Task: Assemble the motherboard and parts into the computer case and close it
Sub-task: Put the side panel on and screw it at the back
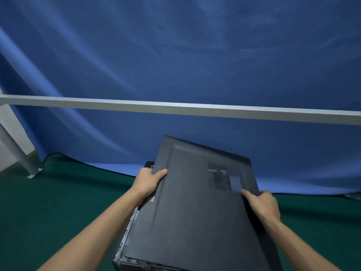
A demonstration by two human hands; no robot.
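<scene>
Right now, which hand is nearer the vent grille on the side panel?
Right. The right hand grips the side panel edge just below the vent grille; the left hand holds the opposite edge, across the panel.

1. The computer case (125, 249) lies on the table (39, 212), at the near middle.
2. The side panel (195, 212) lies on top of the case, its far end raised and tilted.
3. The left hand (148, 180) grips the panel's left edge; the right hand (263, 204) grips its right edge.
4. Behind the case hangs a cloth backdrop (175, 55).
5. A rail (175, 108) crosses before the backdrop, above the panel.
6. A frame leg (21, 153) stands on the table at far left.
</scene>
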